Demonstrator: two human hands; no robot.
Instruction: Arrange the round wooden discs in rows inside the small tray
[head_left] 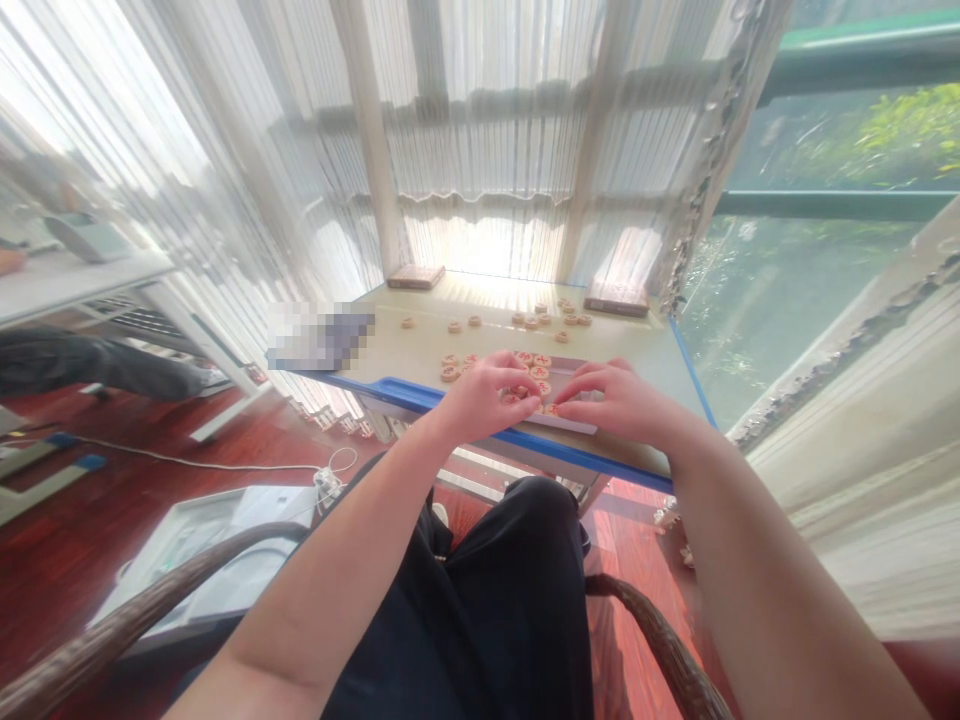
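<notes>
Left hand (491, 398) and right hand (619, 402) reach over a tray (576, 426) — round pieces (541, 362) inside.

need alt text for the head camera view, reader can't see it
A person's left hand and right hand reach over red-marked round pieces in a shallow tray on a blue-edged table; whether either holds one is unclear. More loose pieces lie farther back, with flat brown box-like objects at the far corners and sheer curtains behind.
</notes>
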